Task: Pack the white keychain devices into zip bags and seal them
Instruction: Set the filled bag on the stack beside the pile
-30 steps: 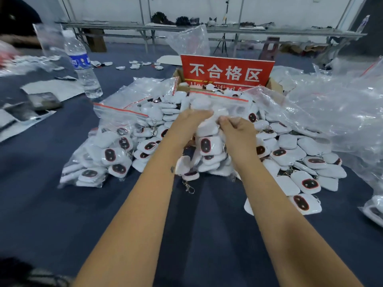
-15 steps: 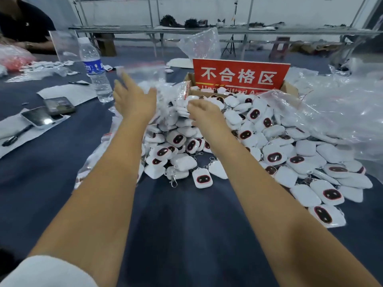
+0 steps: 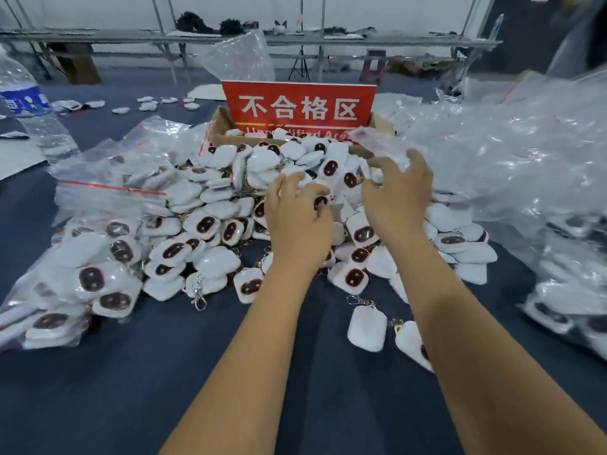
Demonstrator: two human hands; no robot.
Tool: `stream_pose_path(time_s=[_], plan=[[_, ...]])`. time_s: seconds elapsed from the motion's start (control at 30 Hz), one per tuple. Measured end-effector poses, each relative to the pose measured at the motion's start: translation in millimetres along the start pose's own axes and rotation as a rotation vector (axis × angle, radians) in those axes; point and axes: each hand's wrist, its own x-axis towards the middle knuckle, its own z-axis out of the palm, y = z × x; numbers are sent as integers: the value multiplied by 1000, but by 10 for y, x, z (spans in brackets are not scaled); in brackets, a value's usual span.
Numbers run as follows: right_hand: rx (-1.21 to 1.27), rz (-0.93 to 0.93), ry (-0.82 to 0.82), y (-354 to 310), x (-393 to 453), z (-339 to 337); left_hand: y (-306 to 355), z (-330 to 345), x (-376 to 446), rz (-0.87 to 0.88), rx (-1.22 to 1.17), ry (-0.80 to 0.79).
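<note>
Devices [image 3: 210, 224] are heaped loose on the table beside filled zip bags [image 3: 98, 198], reached for by the left hand [image 3: 297, 213] and right hand [image 3: 397, 195], fingers curled yet nothing clearly held (probably light, rigid, slippery; best pinched across the body).

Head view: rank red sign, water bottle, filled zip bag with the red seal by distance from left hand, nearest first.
From the left hand, resting on the keychain pile:
1. Red sign: straight beyond the hand, standing in the cardboard box.
2. Filled zip bag: to the left, lying on the table.
3. Water bottle: far left, at the frame edge.
</note>
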Motion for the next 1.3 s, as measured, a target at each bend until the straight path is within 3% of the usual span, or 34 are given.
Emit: stream_pose_path(time_s=[0.13,0.27,0.37,0.47,0.6,0.7,0.8,1.0,1.1,1.2,1.3], plan=[[-99,153,-111,271,161,-106,151,150,-103,-132,-386,-118],[-148,188,-114,338,247,-134,94,177,-196,-102,-391,-156],[-76,124,51,263,210,-131,123,129,-238,-143,-529,-121],[279,-126,285,75,-3,-93,159,68,-225,-228,-728,-97],[665,-167,-24,-133,-328,61,149,-22,-177,-396,-999,-207],[504,-162,-240,-116,-426,137,103,-50,-151,-475,-1066,-232],[353,-299,-288,-62,-474,152,71,-91,-110,-532,-1099,-171],[611,-271,-137,-130,-541,61,-63,-148,-66,-360,-950,23],[848,-163,-164,-155,-501,-7,-59,-196,-69,-208,-807,94],[870,-106,-183,-173,-443,-24,33,-252,-111,44,-576,244],[1160,64,-313,-207,-428,-17,61,-275,-140,353,-278,517]])
